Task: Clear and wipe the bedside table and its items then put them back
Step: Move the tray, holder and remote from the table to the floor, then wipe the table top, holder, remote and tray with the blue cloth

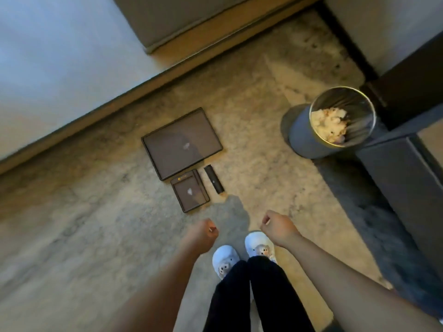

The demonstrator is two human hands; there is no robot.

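On the carpet lie three dark items side by side: a large rectangular tray (182, 143), a smaller tray (190, 194) just below it, and a black remote control (214, 179) to the right of the small one. My left hand (203, 234) and my right hand (275, 226) hang above the floor below these items, both curled into loose fists with nothing in them. Neither hand touches any item. The bedside table itself cannot be made out with certainty.
A round metal waste bin (304, 140) holding crumpled paper stands at the right. A dark piece of furniture (402, 173) runs along the right edge. A bed base (72, 109) with white bedding crosses the upper left. My white slippers (225, 259) stand on the carpet.
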